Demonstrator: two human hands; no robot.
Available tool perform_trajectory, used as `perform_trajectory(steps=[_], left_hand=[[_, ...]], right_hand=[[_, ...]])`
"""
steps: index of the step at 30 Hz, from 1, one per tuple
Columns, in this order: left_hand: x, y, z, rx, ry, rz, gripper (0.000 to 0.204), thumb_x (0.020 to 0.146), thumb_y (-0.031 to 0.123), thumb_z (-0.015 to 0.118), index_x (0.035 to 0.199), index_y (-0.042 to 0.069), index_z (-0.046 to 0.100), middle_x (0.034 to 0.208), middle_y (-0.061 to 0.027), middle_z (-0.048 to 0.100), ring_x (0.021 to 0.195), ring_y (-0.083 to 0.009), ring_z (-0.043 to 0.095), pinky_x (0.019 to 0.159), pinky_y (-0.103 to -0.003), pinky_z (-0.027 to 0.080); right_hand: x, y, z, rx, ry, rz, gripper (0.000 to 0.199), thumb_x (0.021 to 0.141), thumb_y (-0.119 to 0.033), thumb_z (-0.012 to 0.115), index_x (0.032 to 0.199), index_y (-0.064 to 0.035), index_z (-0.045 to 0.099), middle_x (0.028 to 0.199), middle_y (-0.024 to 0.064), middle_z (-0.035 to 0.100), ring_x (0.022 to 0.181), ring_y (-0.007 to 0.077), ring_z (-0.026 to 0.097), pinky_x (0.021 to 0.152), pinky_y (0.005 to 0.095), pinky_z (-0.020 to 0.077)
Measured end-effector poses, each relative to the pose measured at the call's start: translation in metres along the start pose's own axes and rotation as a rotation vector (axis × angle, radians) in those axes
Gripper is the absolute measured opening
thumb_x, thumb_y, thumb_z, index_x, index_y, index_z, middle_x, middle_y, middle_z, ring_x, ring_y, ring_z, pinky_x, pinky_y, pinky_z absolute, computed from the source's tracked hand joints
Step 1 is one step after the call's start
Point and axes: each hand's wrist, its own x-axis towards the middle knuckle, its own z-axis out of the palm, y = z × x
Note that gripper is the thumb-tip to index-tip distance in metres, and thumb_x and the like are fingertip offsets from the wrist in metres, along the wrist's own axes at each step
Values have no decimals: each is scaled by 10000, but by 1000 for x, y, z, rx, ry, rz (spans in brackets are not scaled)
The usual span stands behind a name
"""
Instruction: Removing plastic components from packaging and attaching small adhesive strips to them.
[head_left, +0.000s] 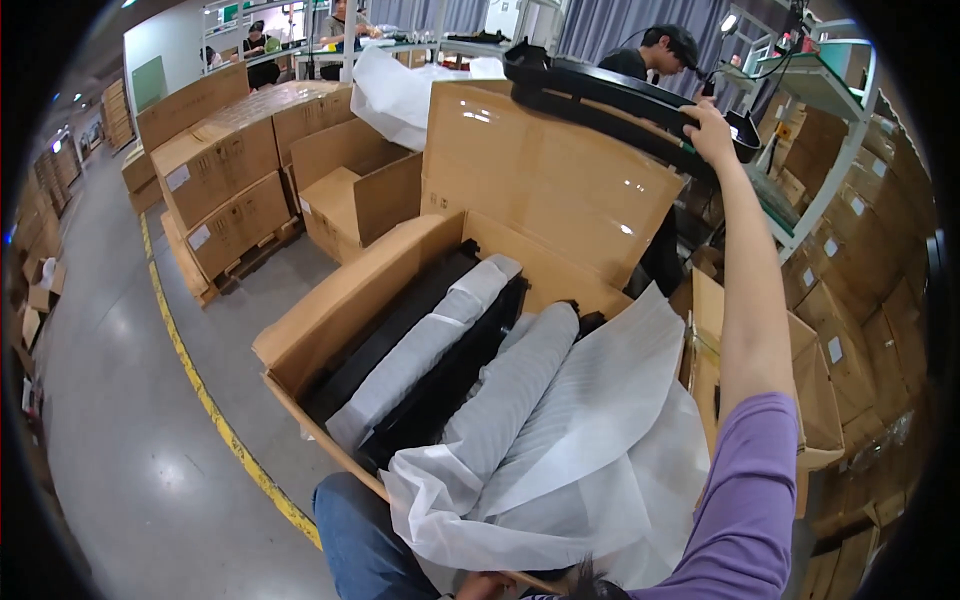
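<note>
My right arm reaches up and away, and my right hand is closed on the right end of a long black plastic part with raised rims. The part is held above the raised flap of an open carton. Inside the carton, black parts lie side by side with parts wrapped in white foam sheet. Loose foam sheet spreads over the carton's right side and near edge. Only a bit of my left hand shows at the bottom edge, below the foam; its fingers are hidden.
Closed cartons stand stacked on a pallet at the left, beside an open carton. A person in a dark cap stands beyond the black part. A white-framed workbench and more stacked cartons line the right. A yellow line marks the floor.
</note>
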Motion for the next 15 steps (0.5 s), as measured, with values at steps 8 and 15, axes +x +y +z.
perform_trajectory(steps=[8,15], left_hand=[[-13,4,-12,28,22,-114,96,778,150,605,734,78,651,548,27,518,390,-53,369,364,-218,231],[-7,19,-6,62,-29,-60,90,773,141,605,737,70,647,560,18,539,384,-53,367,357,-221,231]], right_hand=[[24,0,43,-166,-76,119,403,787,-98,577,1174,-208,595,1111,182,579,1099,341,530,923,382,432],[12,-10,40,-412,27,287,480,829,-272,559,1299,-250,466,1260,173,491,1137,315,519,953,435,425]])
